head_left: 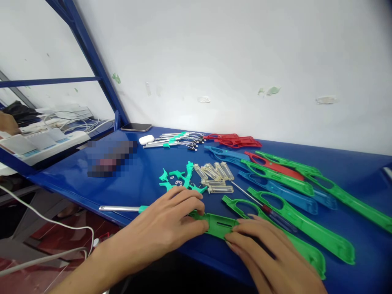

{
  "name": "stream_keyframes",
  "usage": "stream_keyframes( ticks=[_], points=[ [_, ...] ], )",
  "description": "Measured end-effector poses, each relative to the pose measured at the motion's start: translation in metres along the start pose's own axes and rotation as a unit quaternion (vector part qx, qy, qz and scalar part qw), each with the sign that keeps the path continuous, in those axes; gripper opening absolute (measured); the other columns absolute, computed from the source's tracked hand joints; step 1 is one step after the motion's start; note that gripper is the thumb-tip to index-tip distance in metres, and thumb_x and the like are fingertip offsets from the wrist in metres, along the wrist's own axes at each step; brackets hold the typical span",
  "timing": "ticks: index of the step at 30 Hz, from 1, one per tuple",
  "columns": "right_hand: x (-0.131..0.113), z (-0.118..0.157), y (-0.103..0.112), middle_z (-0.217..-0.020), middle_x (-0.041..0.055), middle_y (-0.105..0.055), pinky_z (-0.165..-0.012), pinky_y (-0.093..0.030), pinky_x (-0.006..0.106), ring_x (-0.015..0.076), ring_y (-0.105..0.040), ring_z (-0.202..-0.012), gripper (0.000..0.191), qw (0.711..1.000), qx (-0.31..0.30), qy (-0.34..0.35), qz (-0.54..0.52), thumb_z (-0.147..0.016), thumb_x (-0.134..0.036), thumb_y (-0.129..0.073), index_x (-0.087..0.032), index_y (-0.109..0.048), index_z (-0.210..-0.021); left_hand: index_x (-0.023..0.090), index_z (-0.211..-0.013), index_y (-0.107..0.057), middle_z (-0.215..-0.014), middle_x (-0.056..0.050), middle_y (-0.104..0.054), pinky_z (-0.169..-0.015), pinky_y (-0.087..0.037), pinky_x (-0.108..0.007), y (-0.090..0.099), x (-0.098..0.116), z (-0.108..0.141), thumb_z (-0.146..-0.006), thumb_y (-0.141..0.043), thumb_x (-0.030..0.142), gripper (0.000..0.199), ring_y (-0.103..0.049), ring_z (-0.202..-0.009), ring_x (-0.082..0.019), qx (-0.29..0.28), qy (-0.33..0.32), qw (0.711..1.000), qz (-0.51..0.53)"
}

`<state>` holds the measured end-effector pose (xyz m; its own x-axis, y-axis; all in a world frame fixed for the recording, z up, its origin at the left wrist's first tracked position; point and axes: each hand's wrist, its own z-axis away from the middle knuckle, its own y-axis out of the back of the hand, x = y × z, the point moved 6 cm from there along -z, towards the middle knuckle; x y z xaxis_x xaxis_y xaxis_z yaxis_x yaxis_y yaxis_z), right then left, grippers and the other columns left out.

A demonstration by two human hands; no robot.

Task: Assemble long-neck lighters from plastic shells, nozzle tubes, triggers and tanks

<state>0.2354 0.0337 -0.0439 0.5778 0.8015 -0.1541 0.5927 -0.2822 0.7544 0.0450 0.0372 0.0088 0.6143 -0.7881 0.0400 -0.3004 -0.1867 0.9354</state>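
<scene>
A green plastic casing piece [219,225] with a dark slot lies between my hands at the table's front edge. My left hand [174,214] is closed on its left end, thumb and fingers pinching it. The fingertips of my right hand [266,249] grip the right end. By my left wrist, a silver rod [119,208] with a teal fitting points out to the left; my hand hides its other end. Just beyond the casing piece are teal plastic clips [186,175] and several clear plastic tubes [220,188]. Green half-shells [309,226] with oval loops lie beside my right hand.
A screwdriver [266,208] lies among the green shells. Farther back are blue shells [281,192], red shells [239,141], wired silver rods [174,139], a white case [146,139] and a phone [136,127]. A blue frame post [98,61] rises at left; a white cable [61,208] hangs there.
</scene>
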Motion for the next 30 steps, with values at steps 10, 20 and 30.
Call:
stream_keyframes(
  ticks=[10, 20, 30],
  points=[
    [0.0015, 0.0022, 0.0012, -0.105, 0.0006, -0.078, -0.104, -0.062, 0.036, 0.0176, -0.079, -0.101, 0.023, 1.0, -0.005, 0.014, 0.017, -0.107, -0.018, -0.054, -0.028, -0.074, -0.114, 0.018, -0.103, -0.065, -0.103, -0.006, -0.06, -0.09, -0.051, -0.036, -0.0077, -0.0015, 0.0019, -0.107, -0.051, 0.006, 0.02, -0.059, -0.111, -0.025, -0.006, -0.003, 1.0, -0.017],
    [0.002, 0.002, 0.0011, -0.104, 0.001, -0.08, -0.099, -0.065, 0.038, 0.0194, -0.08, -0.099, 0.024, 0.999, -0.009, 0.022, 0.03, -0.107, -0.018, -0.053, -0.028, -0.075, -0.113, 0.019, -0.096, -0.064, -0.1, -0.005, -0.059, -0.088, -0.05, -0.034, -0.0075, -0.0005, 0.0008, -0.105, -0.055, 0.005, 0.019, -0.058, -0.101, -0.022, 0.001, -0.01, 0.999, -0.04],
    [-0.0005, -0.0016, 0.0091, -0.103, 0.0031, -0.08, -0.093, -0.067, 0.04, 0.0219, -0.081, -0.094, 0.019, 0.999, 0.025, 0.018, 0.033, -0.103, -0.019, -0.06, -0.027, -0.075, -0.112, 0.024, -0.124, -0.064, -0.121, -0.006, -0.062, -0.104, -0.048, -0.039, -0.0021, -0.0078, 0.007, -0.102, -0.043, -0.004, 0.041, -0.056, -0.114, -0.023, -0.029, 0.046, 0.997, 0.05]
  ],
)
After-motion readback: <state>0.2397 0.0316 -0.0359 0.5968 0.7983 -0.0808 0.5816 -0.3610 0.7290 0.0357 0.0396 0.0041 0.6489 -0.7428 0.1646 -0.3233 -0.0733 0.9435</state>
